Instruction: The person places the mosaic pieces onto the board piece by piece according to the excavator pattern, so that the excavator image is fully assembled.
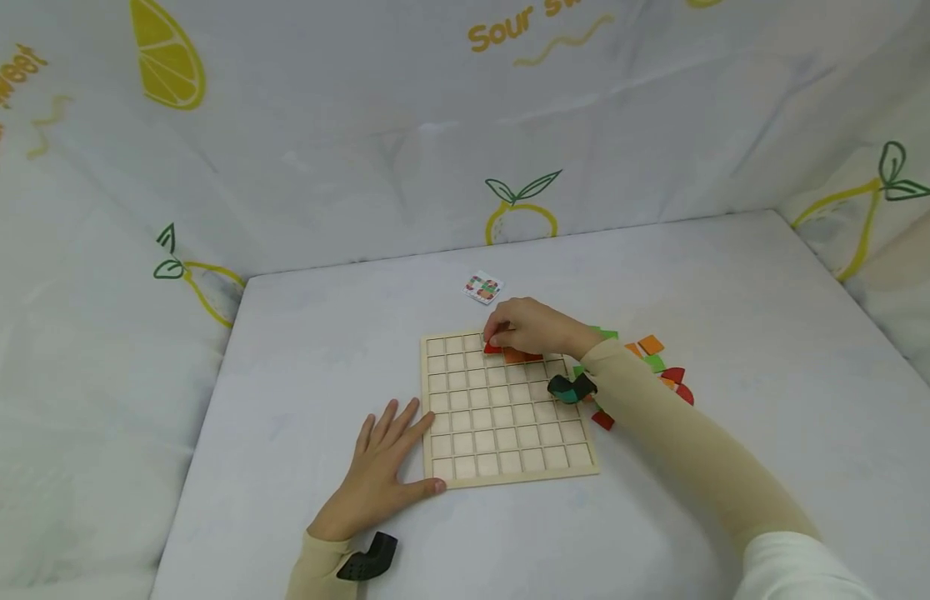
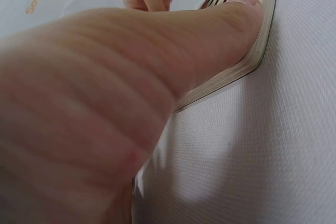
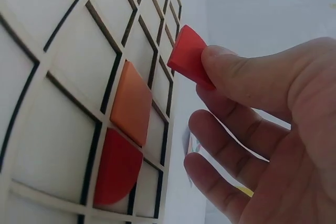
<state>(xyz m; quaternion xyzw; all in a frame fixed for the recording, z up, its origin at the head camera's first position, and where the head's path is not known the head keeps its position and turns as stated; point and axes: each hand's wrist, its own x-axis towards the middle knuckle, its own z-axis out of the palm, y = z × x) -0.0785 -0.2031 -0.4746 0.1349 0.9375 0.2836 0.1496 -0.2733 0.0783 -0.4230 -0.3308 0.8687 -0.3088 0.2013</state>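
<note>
A red piece (image 3: 190, 59) is pinched in the right hand (image 1: 527, 327) over the grid board's (image 1: 502, 467) far row, just beyond the orange tile (image 3: 131, 108), while the left hand (image 1: 381, 467) is laid flat, fingers straight, at the board's near-left edge.

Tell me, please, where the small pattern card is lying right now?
In the head view the pattern card lies on the white table just beyond the far edge of the wooden grid board, slightly behind the right hand.
</note>
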